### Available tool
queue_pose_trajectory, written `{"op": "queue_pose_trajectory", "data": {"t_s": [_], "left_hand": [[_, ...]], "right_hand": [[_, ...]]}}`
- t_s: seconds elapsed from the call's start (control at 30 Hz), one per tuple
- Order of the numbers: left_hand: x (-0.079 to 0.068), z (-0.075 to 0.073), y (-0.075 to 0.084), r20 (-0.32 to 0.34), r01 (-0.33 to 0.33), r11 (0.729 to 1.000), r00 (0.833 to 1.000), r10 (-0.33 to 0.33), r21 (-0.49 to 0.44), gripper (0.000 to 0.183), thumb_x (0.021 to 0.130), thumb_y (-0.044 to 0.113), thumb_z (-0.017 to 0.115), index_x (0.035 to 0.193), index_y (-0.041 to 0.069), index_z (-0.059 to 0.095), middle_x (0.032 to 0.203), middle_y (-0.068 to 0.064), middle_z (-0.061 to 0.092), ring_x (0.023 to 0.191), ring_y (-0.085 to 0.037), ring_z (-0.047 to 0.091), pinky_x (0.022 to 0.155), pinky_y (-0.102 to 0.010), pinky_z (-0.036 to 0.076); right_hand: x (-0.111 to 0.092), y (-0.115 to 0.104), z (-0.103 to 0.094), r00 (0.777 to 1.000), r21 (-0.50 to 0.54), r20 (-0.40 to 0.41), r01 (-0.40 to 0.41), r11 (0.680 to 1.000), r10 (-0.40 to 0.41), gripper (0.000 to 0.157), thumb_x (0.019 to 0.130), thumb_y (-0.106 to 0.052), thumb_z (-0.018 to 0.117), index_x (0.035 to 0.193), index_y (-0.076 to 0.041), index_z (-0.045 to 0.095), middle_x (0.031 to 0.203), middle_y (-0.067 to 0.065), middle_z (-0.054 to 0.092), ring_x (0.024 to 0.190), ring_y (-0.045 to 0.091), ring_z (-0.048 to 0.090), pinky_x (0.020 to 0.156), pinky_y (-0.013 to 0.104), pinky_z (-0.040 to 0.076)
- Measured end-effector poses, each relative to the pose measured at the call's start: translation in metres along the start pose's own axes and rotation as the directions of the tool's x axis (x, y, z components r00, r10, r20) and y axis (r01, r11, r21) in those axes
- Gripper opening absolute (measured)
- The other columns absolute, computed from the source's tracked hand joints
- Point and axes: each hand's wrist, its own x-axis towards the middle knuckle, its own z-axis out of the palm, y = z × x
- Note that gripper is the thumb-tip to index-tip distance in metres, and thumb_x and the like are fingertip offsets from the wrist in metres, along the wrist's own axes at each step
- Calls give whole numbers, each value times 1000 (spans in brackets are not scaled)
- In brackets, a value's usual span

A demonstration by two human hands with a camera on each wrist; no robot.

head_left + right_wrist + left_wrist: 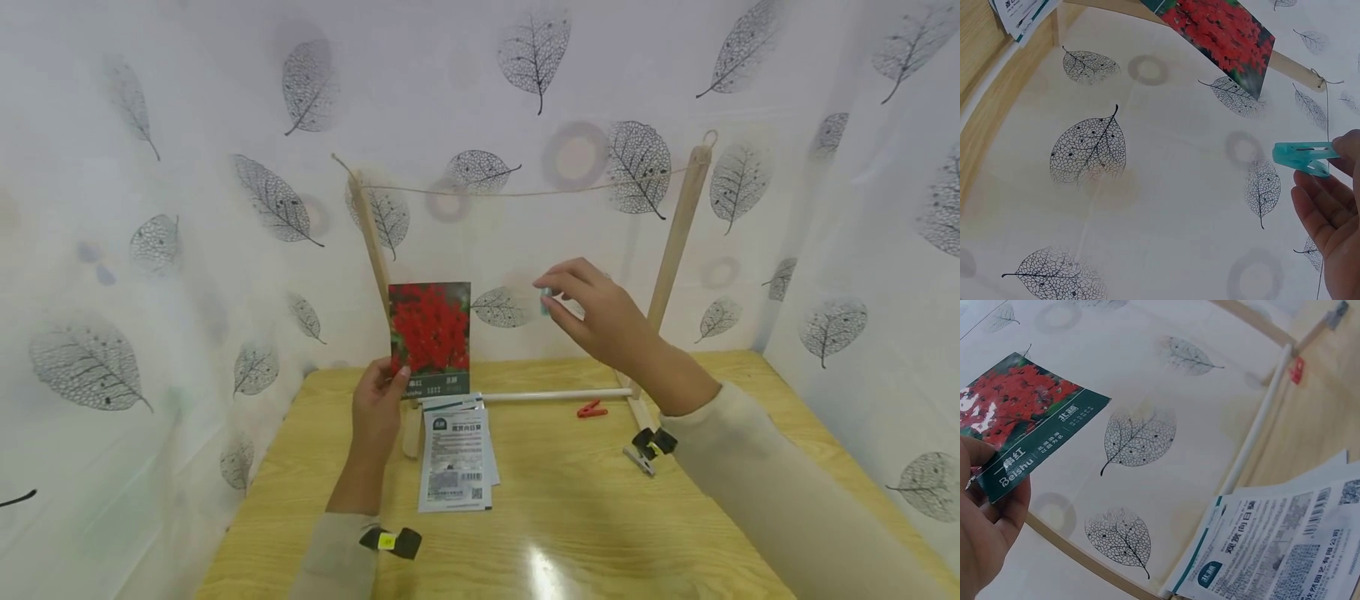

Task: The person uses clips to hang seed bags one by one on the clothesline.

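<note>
My left hand (pixel 377 408) pinches the lower left corner of a seed packet (pixel 430 333) with red flowers and a dark green band, thumb on its front. The packet stands upright above the table, below the left part of a string (pixel 517 195). Up and to the right, my right hand (pixel 596 308) pinches a turquoise clothespin (pixel 1300 154) between thumb and fingers, in the air apart from the packet. In the right wrist view the clothespin points left, toward the side where the packet hangs in view.
Wooden posts (pixel 681 233) carry the string, with a white rod (pixel 555 395) across their base. White printed packets (pixel 455 462) lie stacked on the table (pixel 555 500). A red clothespin (pixel 592 409) lies near the right post, a grey clothespin (pixel 638 460) beside its foot.
</note>
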Motion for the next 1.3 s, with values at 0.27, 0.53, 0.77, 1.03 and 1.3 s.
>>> {"op": "queue_pose_trajectory", "data": {"t_s": [0.27,0.53,0.77,1.03,1.3], "left_hand": [[6,1,2,-13,-18,1000,1000,18,-1,22,99,13,64,116,0,63,112,-12,66,95,-8,65,85,-16,52],[12,2,1,-58,-49,998,997,48,-27,23,97,9,65,115,-5,63,106,-8,67,89,-5,66,82,-16,52],[13,0,0,-69,-16,999,997,14,-30,24,98,10,65,117,-4,63,110,-9,67,92,-4,66,83,-15,53],[13,3,-1,-54,-57,995,997,53,-87,27,97,10,66,118,-7,61,100,1,67,91,-4,65,82,-15,54],[12,6,3,-57,-87,992,995,83,-88,27,98,10,66,118,-8,61,98,5,66,91,-3,64,81,-14,53]], "right_hand": [[11,-4,-1,999,8,-12,31,999,-30,24,93,-5,71,117,-3,69,114,11,63,95,24,67,85,37,59],[24,-9,-1,998,4,-10,67,998,-67,24,95,-10,70,118,-4,69,117,12,63,98,25,67,88,33,59],[35,-12,0,996,-4,-16,90,996,-90,25,94,-10,71,118,-4,69,114,12,63,95,24,67,86,33,59],[40,-15,1,997,14,-18,69,998,-68,29,92,-10,73,120,-4,68,115,12,63,94,23,66,85,34,60],[46,-13,3,997,18,-43,68,998,-67,28,94,-10,71,120,-3,68,116,13,63,97,22,65,87,33,59]]}}
